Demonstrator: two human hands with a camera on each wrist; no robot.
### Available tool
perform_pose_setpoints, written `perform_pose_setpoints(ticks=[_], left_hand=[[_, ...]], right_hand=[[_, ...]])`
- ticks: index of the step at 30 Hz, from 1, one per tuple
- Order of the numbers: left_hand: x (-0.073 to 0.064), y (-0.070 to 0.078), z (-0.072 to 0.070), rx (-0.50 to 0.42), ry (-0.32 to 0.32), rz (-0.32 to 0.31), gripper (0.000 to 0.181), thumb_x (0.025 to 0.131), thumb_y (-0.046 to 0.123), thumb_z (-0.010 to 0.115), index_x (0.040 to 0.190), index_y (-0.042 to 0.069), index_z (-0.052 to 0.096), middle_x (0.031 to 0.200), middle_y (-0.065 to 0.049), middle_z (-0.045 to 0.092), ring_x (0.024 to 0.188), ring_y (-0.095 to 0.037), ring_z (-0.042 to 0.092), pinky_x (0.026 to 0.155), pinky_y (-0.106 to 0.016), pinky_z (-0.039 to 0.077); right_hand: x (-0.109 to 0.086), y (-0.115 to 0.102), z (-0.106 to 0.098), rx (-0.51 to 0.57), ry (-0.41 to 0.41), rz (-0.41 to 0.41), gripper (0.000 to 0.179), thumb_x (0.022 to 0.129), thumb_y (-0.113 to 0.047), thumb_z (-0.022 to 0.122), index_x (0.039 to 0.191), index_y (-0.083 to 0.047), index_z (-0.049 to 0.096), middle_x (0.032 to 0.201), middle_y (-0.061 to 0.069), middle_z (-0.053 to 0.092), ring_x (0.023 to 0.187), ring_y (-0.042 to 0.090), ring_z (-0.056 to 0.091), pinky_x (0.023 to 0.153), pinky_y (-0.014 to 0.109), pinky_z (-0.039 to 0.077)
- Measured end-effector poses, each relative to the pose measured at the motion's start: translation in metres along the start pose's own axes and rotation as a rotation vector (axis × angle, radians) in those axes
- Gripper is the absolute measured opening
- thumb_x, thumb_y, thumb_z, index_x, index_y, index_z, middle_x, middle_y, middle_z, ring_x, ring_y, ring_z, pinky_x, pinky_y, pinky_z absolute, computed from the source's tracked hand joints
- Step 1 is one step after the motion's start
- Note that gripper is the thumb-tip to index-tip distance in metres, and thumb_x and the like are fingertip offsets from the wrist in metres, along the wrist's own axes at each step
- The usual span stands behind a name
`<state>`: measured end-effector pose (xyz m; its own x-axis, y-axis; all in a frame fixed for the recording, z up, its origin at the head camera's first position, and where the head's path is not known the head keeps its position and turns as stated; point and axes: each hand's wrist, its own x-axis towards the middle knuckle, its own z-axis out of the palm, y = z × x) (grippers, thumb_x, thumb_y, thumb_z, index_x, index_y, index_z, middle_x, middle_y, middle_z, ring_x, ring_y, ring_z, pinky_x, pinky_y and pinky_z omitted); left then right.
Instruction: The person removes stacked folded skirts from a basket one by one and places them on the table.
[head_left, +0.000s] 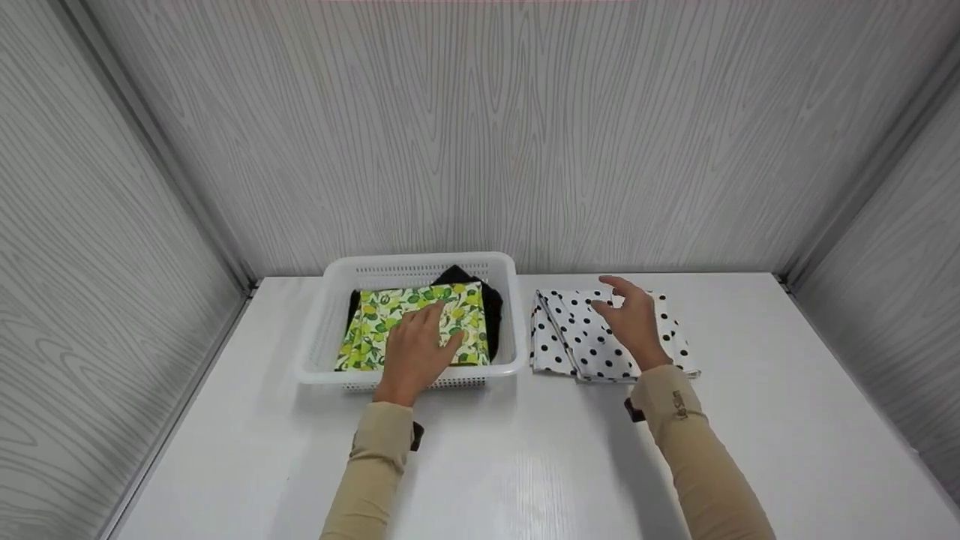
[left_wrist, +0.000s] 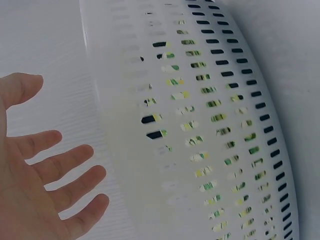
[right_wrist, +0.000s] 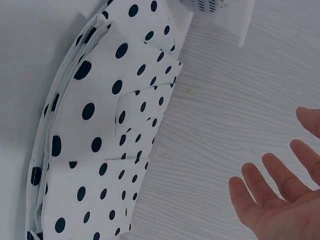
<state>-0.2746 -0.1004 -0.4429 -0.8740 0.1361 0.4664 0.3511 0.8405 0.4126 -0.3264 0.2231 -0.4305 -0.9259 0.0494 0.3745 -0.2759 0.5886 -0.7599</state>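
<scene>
My left hand (head_left: 416, 349) is over the front of a white plastic basket (head_left: 311, 345), fingers spread and holding nothing. Beneath it in the basket lies a folded cloth with a green and yellow lemon print (head_left: 382, 307), on top of black fabric (head_left: 493, 311). To the right, a folded white cloth with black polka dots (right_wrist: 107, 100) lies on the table; the right wrist view shows a stitched, pocket-like patch on it. Above this cloth hovers my right hand (head_left: 632, 322), thumb and fingers apart, with nothing between them. Both palms appear bare in the wrist views.
The white table (head_left: 480, 465) stretches in front of the basket and the dotted cloth. Grey wood-grain panels enclose it, with a back wall (head_left: 517, 135) just behind the basket and side walls at left and right.
</scene>
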Motion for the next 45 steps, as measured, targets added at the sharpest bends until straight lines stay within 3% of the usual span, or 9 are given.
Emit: perform_pose_setpoints(ticks=[3, 7, 13, 18, 20, 29, 38, 45], left_hand=[[-0.001, -0.006, 0.000, 0.006, 0.003, -0.011, 0.059, 0.096, 0.030, 0.072, 0.141, -0.003, 0.055, 0.133, -0.023, 0.061, 0.122, -0.043, 0.055, 0.100, -0.060, 0.044], [-0.001, -0.011, 0.001, 0.010, 0.036, 0.028, 0.058, 0.095, 0.029, 0.072, 0.139, -0.004, 0.056, 0.132, -0.024, 0.062, 0.119, -0.044, 0.058, 0.097, -0.060, 0.047], [-0.006, -0.022, -0.004, 0.004, 0.052, -0.028, 0.060, 0.094, 0.031, 0.074, 0.140, -0.003, 0.056, 0.133, -0.025, 0.061, 0.118, -0.046, 0.057, 0.095, -0.063, 0.047], [-0.009, -0.033, -0.008, 0.013, 0.059, -0.035, 0.059, 0.092, 0.030, 0.076, 0.137, -0.005, 0.058, 0.131, -0.027, 0.061, 0.119, -0.047, 0.057, 0.095, -0.063, 0.047], [-0.009, -0.036, -0.009, 0.009, 0.051, -0.034, 0.059, 0.093, 0.030, 0.075, 0.138, -0.005, 0.057, 0.132, -0.027, 0.061, 0.119, -0.047, 0.057, 0.096, -0.062, 0.047], [-0.014, -0.052, -0.015, 0.014, -0.020, -0.146, 0.063, 0.095, 0.032, 0.071, 0.143, -0.004, 0.052, 0.137, -0.028, 0.056, 0.126, -0.048, 0.051, 0.096, -0.069, 0.042], [-0.018, -0.068, -0.020, -0.014, -0.065, -0.206, 0.065, 0.096, 0.032, 0.069, 0.146, -0.004, 0.049, 0.141, -0.029, 0.052, 0.126, -0.051, 0.048, 0.095, -0.070, 0.041], [-0.019, -0.077, -0.023, -0.033, -0.107, -0.265, 0.066, 0.098, 0.034, 0.066, 0.149, -0.002, 0.046, 0.144, -0.029, 0.049, 0.129, -0.051, 0.045, 0.098, -0.069, 0.038]], right_hand=[[-0.004, -0.004, 0.006, 0.014, 0.009, -0.011, 0.042, 0.091, -0.001, 0.069, 0.132, 0.009, 0.062, 0.134, 0.029, 0.059, 0.124, 0.045, 0.054, 0.090, 0.056, 0.051], [-0.008, -0.012, 0.012, 0.035, 0.001, -0.004, 0.042, 0.091, -0.001, 0.070, 0.132, 0.007, 0.062, 0.135, 0.028, 0.059, 0.126, 0.044, 0.054, 0.089, 0.056, 0.051], [-0.008, -0.029, 0.028, 0.078, -0.039, -0.031, 0.043, 0.089, 0.000, 0.071, 0.131, 0.007, 0.063, 0.135, 0.026, 0.060, 0.126, 0.043, 0.055, 0.100, 0.056, 0.047], [-0.009, -0.041, 0.043, 0.109, -0.073, -0.039, 0.043, 0.089, 0.000, 0.070, 0.131, 0.007, 0.063, 0.134, 0.025, 0.061, 0.126, 0.040, 0.056, 0.102, 0.054, 0.046], [-0.009, -0.044, 0.048, 0.128, -0.080, -0.038, 0.044, 0.089, 0.000, 0.070, 0.131, 0.008, 0.062, 0.134, 0.025, 0.061, 0.127, 0.040, 0.055, 0.102, 0.054, 0.047], [-0.013, -0.049, 0.074, 0.154, -0.114, -0.045, 0.041, 0.089, 0.001, 0.070, 0.129, 0.008, 0.064, 0.131, 0.024, 0.063, 0.124, 0.040, 0.058, 0.099, 0.053, 0.049], [-0.017, -0.059, 0.091, 0.167, -0.180, 0.017, 0.043, 0.089, 0.000, 0.069, 0.131, 0.006, 0.064, 0.135, 0.022, 0.061, 0.127, 0.039, 0.056, 0.104, 0.051, 0.047], [-0.019, -0.065, 0.103, 0.169, -0.219, -0.011, 0.042, 0.091, 0.000, 0.070, 0.132, 0.007, 0.063, 0.135, 0.023, 0.061, 0.128, 0.038, 0.055, 0.105, 0.045, 0.047]])
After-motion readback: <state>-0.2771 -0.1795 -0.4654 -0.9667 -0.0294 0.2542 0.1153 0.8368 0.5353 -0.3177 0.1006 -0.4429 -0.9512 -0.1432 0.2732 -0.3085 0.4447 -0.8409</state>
